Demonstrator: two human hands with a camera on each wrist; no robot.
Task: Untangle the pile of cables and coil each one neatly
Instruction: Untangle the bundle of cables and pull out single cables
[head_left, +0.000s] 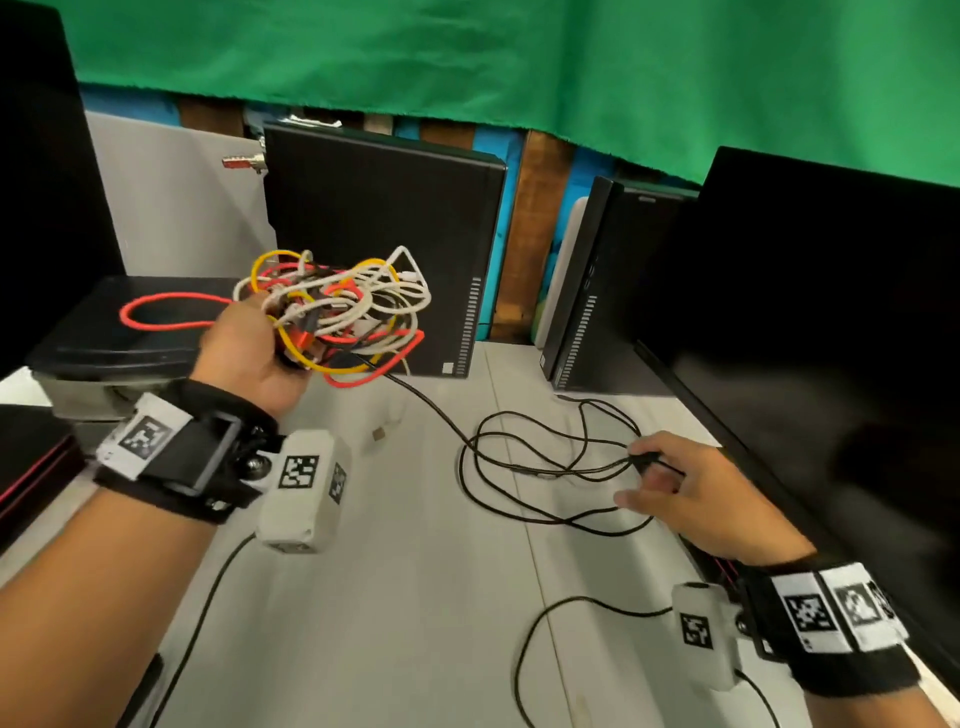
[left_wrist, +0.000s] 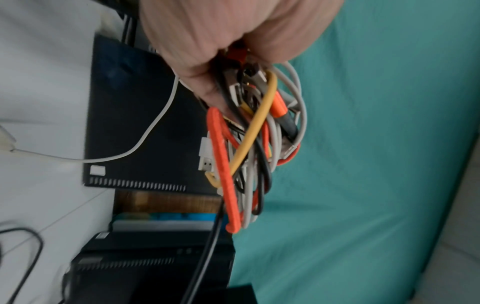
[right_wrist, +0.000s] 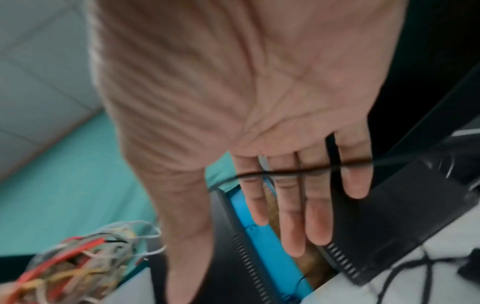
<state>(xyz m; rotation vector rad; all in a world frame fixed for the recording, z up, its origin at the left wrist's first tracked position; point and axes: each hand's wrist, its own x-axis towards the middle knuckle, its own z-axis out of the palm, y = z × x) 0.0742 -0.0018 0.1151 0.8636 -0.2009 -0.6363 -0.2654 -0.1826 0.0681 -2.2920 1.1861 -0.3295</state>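
Note:
My left hand (head_left: 254, 343) is raised above the table and grips a tangled bundle of cables (head_left: 337, 306), red, yellow, white and black; a red loop sticks out to its left. The left wrist view shows the fingers curled round the bundle (left_wrist: 254, 144), with several plugs in it. One black cable (head_left: 519, 457) runs from the bundle down to the white table (head_left: 415, 597) and lies there in loose loops. My right hand (head_left: 649, 475) is low over those loops, its fingers (right_wrist: 288, 216) straight, with the black cable (right_wrist: 285, 171) crossing them by its plug.
Two black computer towers (head_left: 374, 234) (head_left: 587, 291) stand at the back. A large dark monitor (head_left: 805, 338) fills the right side. A black device (head_left: 135, 332) sits at the left. A white cable with a small plug (head_left: 382, 431) lies mid-table. Green cloth (head_left: 519, 62) hangs behind.

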